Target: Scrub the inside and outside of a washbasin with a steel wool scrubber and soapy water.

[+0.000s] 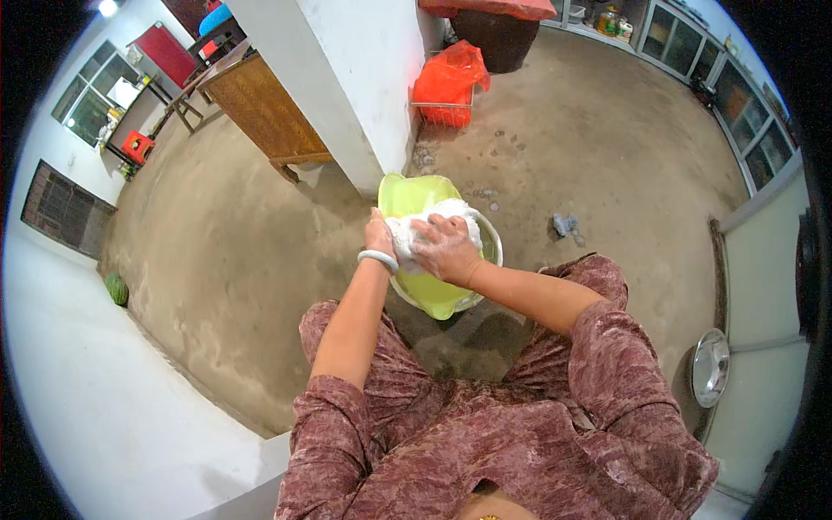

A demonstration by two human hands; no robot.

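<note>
In front of me a yellow-green plastic washboard or tray [416, 194] with flared ends lies across a round, pale-rimmed basin [498, 244]. A white mass [455, 209], apparently a cloth covered in thick suds, rests on the green plastic. My left hand [379, 235], with a pale bangle at the wrist, grips the left edge of the green plastic beside the suds; its fingers are partly hidden. Suds coat my right hand [447, 248], whose bent fingers press into the white mass from above.
A white pillar [351, 84] rises just beyond the basin, beside a wooden cabinet [266, 107]. Past it stands a wire basket with a red plastic bag [448, 81]. A crumpled grey-blue item [565, 225] lies on the floor. A metal bowl [710, 368] leans at right; a watermelon [117, 288] sits far left.
</note>
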